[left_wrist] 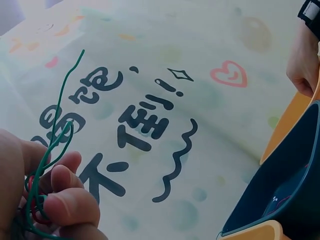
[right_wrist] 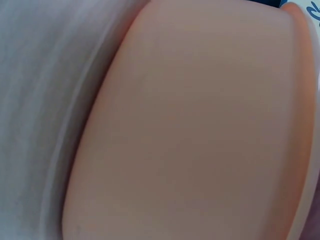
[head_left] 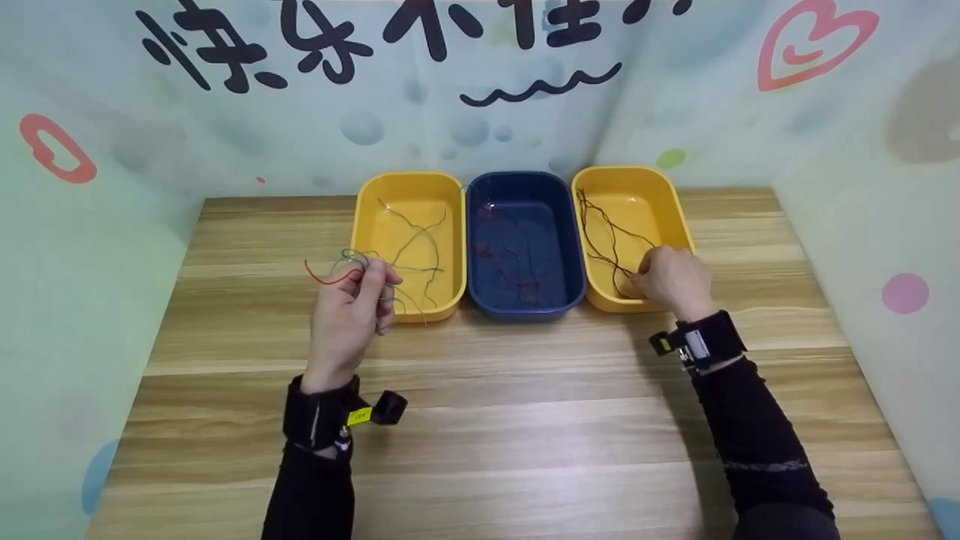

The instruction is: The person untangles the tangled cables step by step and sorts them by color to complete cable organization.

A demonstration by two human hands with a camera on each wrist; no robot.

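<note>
My left hand (head_left: 349, 307) grips a tangled bunch of green wires (head_left: 360, 256) and a red wire (head_left: 324, 281) over the near left corner of the left yellow bin (head_left: 361, 217). In the left wrist view a green wire (left_wrist: 61, 100) sticks up from between thumb and fingers, with red wire (left_wrist: 34, 202) looped within the grasp. My right hand (head_left: 675, 281) reaches over the near right part of the right yellow bin (head_left: 679, 217), fingers curled down, and pinches black wires (head_left: 616, 259) at its fingertips. The right wrist view shows only that bin's outer wall (right_wrist: 190, 120), hiding the fingers.
Between the yellow bins stands a dark blue bin (head_left: 525, 315) with several red and dark wires in it. Loose green wires (head_left: 431, 236) lie in the left bin. The bins stand side by side at the wooden table's (head_left: 525, 420) back edge, against a printed curtain (head_left: 420, 135).
</note>
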